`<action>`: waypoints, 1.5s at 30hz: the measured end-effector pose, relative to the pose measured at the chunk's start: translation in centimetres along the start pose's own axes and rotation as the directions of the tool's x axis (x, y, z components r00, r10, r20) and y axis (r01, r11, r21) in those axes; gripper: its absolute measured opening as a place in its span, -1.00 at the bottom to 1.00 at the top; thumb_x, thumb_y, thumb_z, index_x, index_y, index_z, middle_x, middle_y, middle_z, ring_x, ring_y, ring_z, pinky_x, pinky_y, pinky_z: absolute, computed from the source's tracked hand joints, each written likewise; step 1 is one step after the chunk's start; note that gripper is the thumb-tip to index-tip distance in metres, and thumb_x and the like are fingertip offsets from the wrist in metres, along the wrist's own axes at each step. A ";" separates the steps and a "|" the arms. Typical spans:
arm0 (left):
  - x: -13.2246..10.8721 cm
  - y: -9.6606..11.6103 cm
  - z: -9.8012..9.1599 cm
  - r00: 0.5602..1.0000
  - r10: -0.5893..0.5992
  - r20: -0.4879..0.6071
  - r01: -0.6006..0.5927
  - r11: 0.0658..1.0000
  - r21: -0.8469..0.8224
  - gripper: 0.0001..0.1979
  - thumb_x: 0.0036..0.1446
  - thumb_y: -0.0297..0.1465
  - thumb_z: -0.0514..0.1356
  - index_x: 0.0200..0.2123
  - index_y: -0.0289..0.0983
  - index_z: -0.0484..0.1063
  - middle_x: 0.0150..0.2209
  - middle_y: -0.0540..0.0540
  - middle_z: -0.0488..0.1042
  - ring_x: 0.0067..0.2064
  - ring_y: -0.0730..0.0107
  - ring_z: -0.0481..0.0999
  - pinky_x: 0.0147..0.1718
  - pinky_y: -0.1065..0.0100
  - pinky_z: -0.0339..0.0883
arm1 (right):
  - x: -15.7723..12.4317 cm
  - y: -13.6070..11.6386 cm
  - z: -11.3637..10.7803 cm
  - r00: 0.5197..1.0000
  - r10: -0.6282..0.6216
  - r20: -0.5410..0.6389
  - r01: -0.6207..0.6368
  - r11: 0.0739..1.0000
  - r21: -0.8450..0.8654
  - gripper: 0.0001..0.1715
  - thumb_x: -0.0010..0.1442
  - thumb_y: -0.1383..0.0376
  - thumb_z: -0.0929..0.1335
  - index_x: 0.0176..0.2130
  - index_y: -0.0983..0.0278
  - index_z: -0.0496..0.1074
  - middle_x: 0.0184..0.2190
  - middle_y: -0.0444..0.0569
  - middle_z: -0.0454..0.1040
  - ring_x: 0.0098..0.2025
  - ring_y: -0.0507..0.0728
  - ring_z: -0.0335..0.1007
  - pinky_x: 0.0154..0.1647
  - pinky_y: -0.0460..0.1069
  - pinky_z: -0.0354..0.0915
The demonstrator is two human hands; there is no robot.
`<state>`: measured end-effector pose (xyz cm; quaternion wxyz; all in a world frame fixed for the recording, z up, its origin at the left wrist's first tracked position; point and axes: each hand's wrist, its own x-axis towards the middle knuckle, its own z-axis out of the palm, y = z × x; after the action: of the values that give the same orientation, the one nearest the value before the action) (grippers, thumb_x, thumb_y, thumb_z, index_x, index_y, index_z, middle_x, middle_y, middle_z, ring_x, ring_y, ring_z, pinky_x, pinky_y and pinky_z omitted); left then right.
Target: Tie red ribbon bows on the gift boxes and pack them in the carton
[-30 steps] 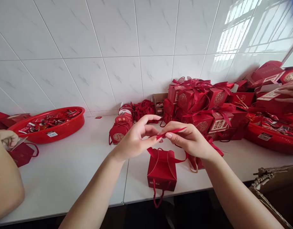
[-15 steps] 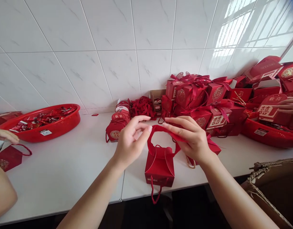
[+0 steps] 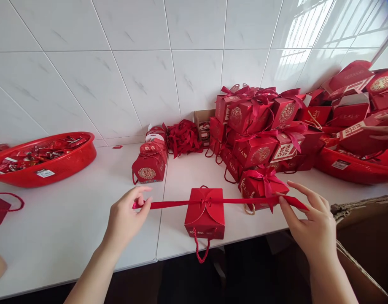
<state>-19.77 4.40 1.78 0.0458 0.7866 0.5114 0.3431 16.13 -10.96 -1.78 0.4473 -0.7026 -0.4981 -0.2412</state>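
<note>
A small red gift box (image 3: 205, 213) with folded petal flaps stands near the front edge of the white table (image 3: 70, 228); a red cord handle hangs from it over the edge. A red ribbon (image 3: 171, 204) runs through its top and is stretched taut left and right. My left hand (image 3: 126, 217) pinches the ribbon's left end. My right hand (image 3: 311, 228) pinches the right end, just in front of a finished box with a bow (image 3: 263, 185).
A pile of finished red boxes (image 3: 257, 126) fills the back right, with loose red ribbons (image 3: 183, 137) and a stack of flat boxes (image 3: 149, 162) beside it. Red baskets stand at far left (image 3: 45, 162) and far right (image 3: 352, 169). Another person's hand (image 3: 382, 126) holds a box at the right. A cardboard carton (image 3: 365, 236) sits at lower right.
My hands have moved apart from above the box, pulling the ribbon from a loop into a straight taut line. The flaps now lie closed. The view has tilted downward.
</note>
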 end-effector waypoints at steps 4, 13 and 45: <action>-0.5 -0.5 0.5 0.997 0.040 0.059 -0.040 0.999 0.010 -0.85 0.13 -0.39 0.11 -0.21 -0.18 0.43 -0.45 0.02 0.31 -0.44 0.41 0.37 -0.40 0.40 0.31 | -0.2 0.3 0.3 1.000 0.007 0.022 -0.006 0.999 -0.037 -0.76 0.22 0.17 0.32 -0.27 0.23 0.55 0.00 0.12 0.48 -0.03 0.38 0.37 -0.08 0.33 0.28; 0.8 5.0 2.5 0.955 0.094 0.283 0.068 0.855 -0.514 -0.85 0.15 -0.30 0.18 -0.22 -0.21 0.36 -0.14 -0.10 0.41 -0.02 0.25 0.43 0.06 0.17 0.28 | 2.2 -7.7 1.5 0.956 -0.132 0.262 0.013 0.911 0.412 -0.79 0.28 0.26 0.29 -0.08 0.22 0.42 -0.11 0.08 0.49 -0.07 0.19 0.45 -0.05 0.07 0.35; -0.3 9.0 2.7 0.976 0.118 0.183 -0.071 0.967 -0.245 -0.71 0.09 -0.19 0.23 -0.20 -0.18 0.24 -0.14 -0.11 0.39 -0.06 0.14 0.39 -0.05 0.13 0.22 | 3.3 -6.3 3.0 0.458 -0.234 0.858 -0.850 0.167 0.500 -0.62 0.14 0.07 0.42 -0.47 0.33 0.48 -0.56 -0.12 0.38 -0.46 0.00 0.23 -0.35 -0.06 0.18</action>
<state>-11.29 0.61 3.38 0.1732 0.8290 0.4216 0.3241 11.33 -6.07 1.84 0.5255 -0.3998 -0.4759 0.5809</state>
